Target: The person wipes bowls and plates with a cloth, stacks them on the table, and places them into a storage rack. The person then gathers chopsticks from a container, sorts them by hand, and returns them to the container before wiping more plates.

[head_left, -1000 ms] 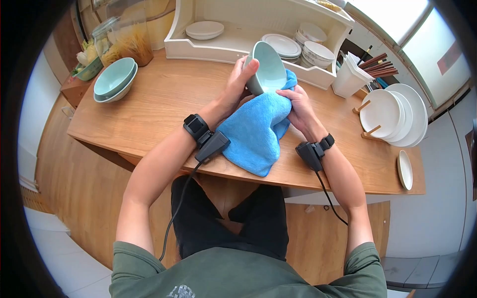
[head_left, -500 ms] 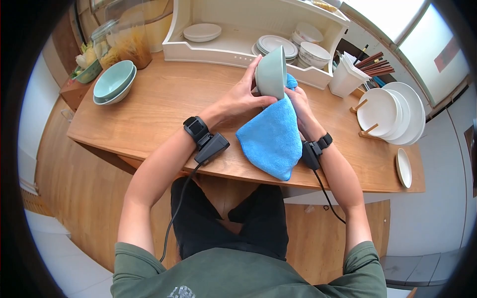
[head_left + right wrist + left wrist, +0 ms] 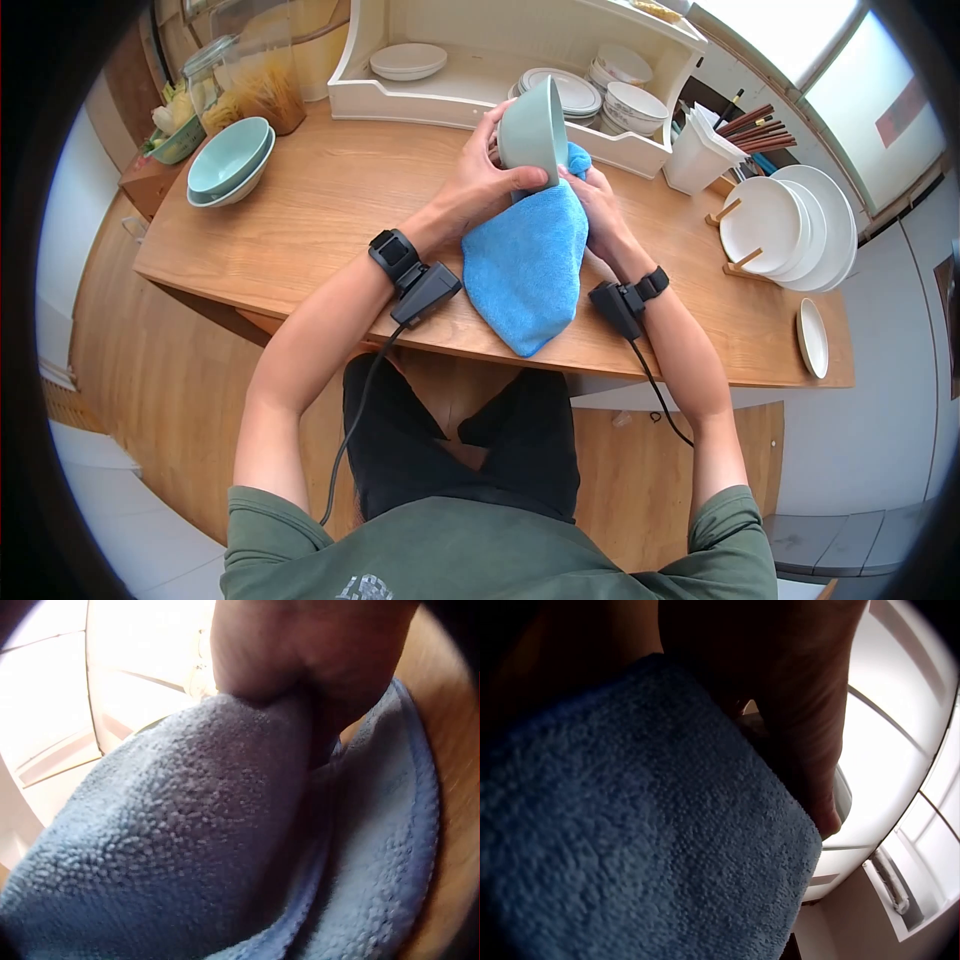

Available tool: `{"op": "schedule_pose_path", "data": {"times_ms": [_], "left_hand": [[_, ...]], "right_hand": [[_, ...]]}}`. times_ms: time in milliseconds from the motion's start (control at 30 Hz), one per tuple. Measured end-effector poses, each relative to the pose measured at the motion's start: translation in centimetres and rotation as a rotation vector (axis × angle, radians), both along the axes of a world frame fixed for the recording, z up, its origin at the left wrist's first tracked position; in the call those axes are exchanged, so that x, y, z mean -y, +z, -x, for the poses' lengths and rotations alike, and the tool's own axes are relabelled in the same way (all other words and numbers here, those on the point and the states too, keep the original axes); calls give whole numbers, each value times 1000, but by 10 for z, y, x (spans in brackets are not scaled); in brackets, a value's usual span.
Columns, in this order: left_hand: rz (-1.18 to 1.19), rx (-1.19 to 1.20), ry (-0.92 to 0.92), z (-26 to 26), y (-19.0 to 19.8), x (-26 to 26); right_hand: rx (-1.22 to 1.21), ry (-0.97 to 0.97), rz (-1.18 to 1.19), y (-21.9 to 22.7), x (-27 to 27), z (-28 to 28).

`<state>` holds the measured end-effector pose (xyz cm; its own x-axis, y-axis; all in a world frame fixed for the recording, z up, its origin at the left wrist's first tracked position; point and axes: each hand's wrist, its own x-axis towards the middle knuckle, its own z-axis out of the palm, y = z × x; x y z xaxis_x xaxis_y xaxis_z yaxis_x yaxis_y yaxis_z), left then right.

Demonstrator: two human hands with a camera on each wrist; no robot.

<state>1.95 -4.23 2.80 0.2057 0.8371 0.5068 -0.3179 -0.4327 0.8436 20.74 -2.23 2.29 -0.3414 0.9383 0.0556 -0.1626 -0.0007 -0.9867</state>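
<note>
A pale green bowl [image 3: 533, 132] is tilted on its side above the wooden table, its outer wall toward the head camera. My left hand [image 3: 478, 178] grips it from the left, thumb along the lower wall and fingers behind. At the rim's right side, my right hand [image 3: 603, 212] holds a blue towel [image 3: 525, 268], bunched at the fingers and hanging in a wide flap toward the table's front edge. In the left wrist view the towel [image 3: 652, 825] covers much of the picture. The right wrist view shows it folded below the right hand [image 3: 307, 656]. The bowl's inside is hidden.
Two stacked bowls [image 3: 230, 160] stand at the left of the table [image 3: 340, 220]. Behind is a white shelf [image 3: 425, 108] with plates and bowls. On the right are a chopstick holder [image 3: 700, 155], plates in a rack [image 3: 765, 228] and a small oval dish [image 3: 813, 338].
The bowl has turned, so its outer wall shows where its inside showed a second ago. Over the last half second, bowl and towel have shifted slightly left.
</note>
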Motion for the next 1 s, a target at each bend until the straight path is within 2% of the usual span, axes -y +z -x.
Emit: {"op": "schedule_pose_path", "data": {"times_ms": [100, 167, 233, 333, 367, 433, 467, 533, 567, 633, 667, 733, 767, 833, 867, 933, 1000], "left_hand": [[12, 57, -18, 4, -1, -1], [10, 78, -30, 7, -3, -4], [82, 106, -49, 9, 0, -3], [131, 236, -135, 13, 7, 0], [131, 237, -136, 14, 10, 1], [196, 376, -225, 17, 11, 0], [196, 379, -221, 18, 11, 0], [286, 426, -445, 19, 11, 0], [285, 429, -442, 18, 10, 0], [342, 373, -553, 11, 12, 7], [382, 321, -505, 7, 13, 11], [393, 244, -512, 5, 10, 8], [404, 167, -519, 5, 9, 7], [426, 141, -521, 4, 7, 8], [429, 140, -493, 3, 6, 8], [434, 153, -410, 3, 5, 9], [400, 177, -355, 3, 7, 7]], "right_hand": [[-11, 1, -31, 1, -1, 0], [-111, -14, -65, 3, -5, -2], [-100, -66, -58, -1, -20, -13], [-249, -373, -90, 2, -33, -29], [-248, -373, -91, 4, -37, -35], [-336, -612, -388, 8, -50, -47], [-334, -609, -388, 10, -51, -53], [-335, -652, -539, 22, -46, -56], [-333, -648, -539, 25, -43, -55], [-327, -594, -519, 29, -31, -46], [-326, -593, -520, 27, -27, -43], [-119, -354, -651, 23, -17, -37], [-118, -353, -650, 23, -12, -36], [409, -99, -772, 32, 0, -27], [409, -98, -771, 30, 1, -20], [391, -152, -964, 28, 2, -8], [447, -112, -907, 26, 2, -11]]}}
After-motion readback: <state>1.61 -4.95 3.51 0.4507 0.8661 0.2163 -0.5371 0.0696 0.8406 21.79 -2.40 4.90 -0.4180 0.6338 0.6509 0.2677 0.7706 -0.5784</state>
